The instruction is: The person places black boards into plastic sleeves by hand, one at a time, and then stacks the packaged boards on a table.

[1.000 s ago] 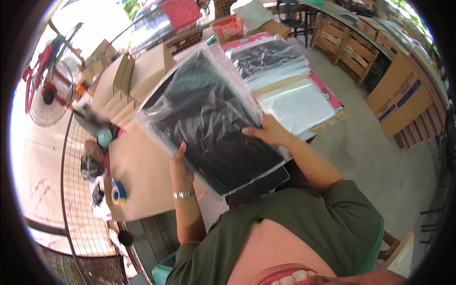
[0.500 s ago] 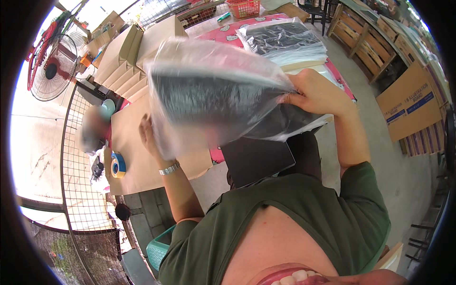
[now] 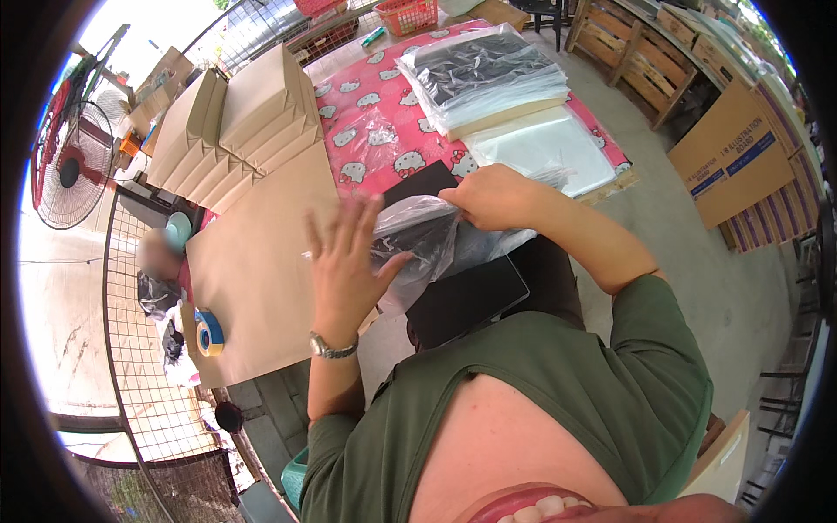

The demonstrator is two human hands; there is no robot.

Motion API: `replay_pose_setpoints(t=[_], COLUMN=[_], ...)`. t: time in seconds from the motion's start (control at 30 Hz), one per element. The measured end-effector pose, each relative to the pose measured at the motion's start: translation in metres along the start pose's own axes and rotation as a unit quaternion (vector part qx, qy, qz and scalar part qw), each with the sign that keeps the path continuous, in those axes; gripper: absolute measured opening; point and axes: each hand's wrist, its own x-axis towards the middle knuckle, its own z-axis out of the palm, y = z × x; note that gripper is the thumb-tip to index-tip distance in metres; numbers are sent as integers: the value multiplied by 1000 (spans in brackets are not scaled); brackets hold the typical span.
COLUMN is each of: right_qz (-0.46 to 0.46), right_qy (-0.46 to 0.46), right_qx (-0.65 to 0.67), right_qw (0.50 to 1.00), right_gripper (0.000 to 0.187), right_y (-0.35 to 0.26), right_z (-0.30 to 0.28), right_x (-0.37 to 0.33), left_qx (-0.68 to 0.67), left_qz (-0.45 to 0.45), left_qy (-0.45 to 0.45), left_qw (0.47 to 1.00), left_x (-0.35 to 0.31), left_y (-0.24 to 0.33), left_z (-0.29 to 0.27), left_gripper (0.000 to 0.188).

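My right hand [image 3: 490, 199] is closed, pinching the top edge of a clear plastic bag [image 3: 417, 237] in front of my body. Spread and slightly blurred, the fingers of my left hand [image 3: 344, 253] are at the bag's left side; a wristwatch [image 3: 334, 347] is on that wrist. Dark material shows through the crumpled plastic. Behind the bag, a flat black board [image 3: 418, 185] sticks out over the table's near edge; how far it goes into the bag is hidden. Another black board [image 3: 466, 301] lies on my lap below.
A stack of bagged black sheets [image 3: 484, 65] lies on the pink patterned tablecloth [image 3: 362, 96], beside clear plastic sleeves [image 3: 545, 148]. Folded brown cardboard [image 3: 270, 113] stands at the left on a brown sheet [image 3: 253, 270]. A tape roll [image 3: 207, 333], a fan [image 3: 74, 166] and leaning cartons [image 3: 732, 166] are around.
The bag, held up and billowing before, has come down toward my lap. My right hand moved left and slightly down with it. My left hand shifted right, its fingers now spread.
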Motion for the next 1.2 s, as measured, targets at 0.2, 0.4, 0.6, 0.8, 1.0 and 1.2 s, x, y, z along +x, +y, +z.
replay_pose_setpoints(t=[0.2,0.4,0.6,0.8,1.0,1.2], right_qz=[50,42,42,-6,-11,-31], right_qy=[6,0,-15,7,17,19], right_qx=[8,38,24,28,35,58], right_qw=[999,998,999,1000,999,998], right_gripper=[32,34,35,32,25,26], right_y=[19,37,37,-11,-9,-1], right_z=[-6,-6,-2,-4,0,7], right_x=[-15,-24,-23,-6,-4,15], left_qx=[-33,-178,-113,11,0,-68], left_qz=[-73,-273,-122,29,-28,-142], left_qy=[-30,-27,211,23,-57,-20], left_qw=[996,945,963,999,998,987], left_x=[-21,-76,-52,4,-9,-45], left_y=[-57,-117,-40,16,-23,-82], left_z=[30,28,12,33,46,14], left_gripper=[16,11,51,59,26,7])
